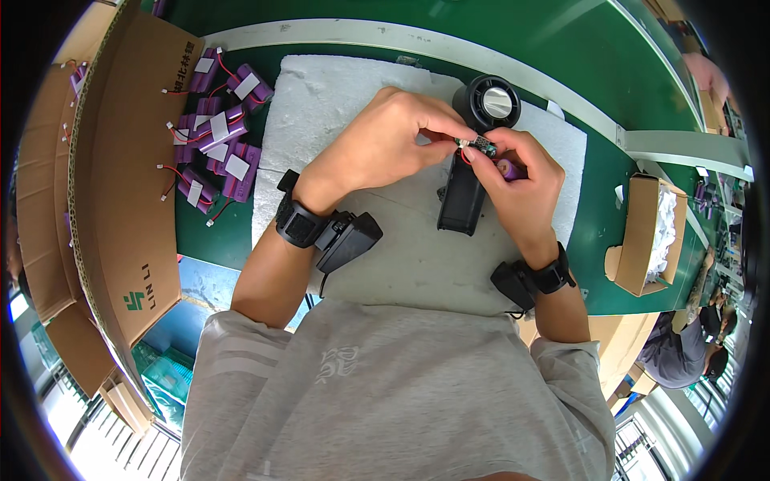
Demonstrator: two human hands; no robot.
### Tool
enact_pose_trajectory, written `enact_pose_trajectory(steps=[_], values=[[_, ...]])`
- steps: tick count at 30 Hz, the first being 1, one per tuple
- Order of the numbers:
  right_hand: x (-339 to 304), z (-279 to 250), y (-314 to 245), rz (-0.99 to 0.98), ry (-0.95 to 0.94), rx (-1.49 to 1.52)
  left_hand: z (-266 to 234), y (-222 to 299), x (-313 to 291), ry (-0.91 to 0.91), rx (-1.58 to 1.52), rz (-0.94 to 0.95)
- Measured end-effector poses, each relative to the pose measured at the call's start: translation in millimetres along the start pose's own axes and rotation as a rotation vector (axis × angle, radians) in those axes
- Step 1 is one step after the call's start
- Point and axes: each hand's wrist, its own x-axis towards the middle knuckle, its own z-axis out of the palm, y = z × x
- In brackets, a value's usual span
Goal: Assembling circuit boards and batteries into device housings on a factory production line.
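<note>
Gripping the circuit board [484,146] over the black housing [461,207], the right hand [528,172] should brace it while the left hand [399,138], pinched on the white plug [462,143], avoids tugging the red wire [465,158].

Circuit board [485,146], purple battery [508,169] partly hidden by right hand [531,186], carton [128,184] cut off

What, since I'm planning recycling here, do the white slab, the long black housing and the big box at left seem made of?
White slab: probably polystyrene foam, matte, judging by its grainy surface.
Long black housing: likely moulded plastic, smooth with a faint sheen, though coated metal can't be ruled out.
Big box: corrugated cardboard, dull brown, with a ridged cut edge.
</note>
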Motion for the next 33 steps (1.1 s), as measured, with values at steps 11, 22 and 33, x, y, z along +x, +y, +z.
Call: enact_pose_trajectory(steps=[11,22,33], values=[[-1.2,-0.9,4.5,0.054,-0.02,0.041,2.9,0.4,0.7,0.04,0.101,0.093],[-0.8,2.1,-2.5,0.011,-0.001,0.025,2.1,-1.2,0.5,0.057,0.1,0.104],[-0.8,2.1,-0.2,-0.069,0.039,-0.026,2.4,0.8,-1.6,0.003,0.113,0.023]])
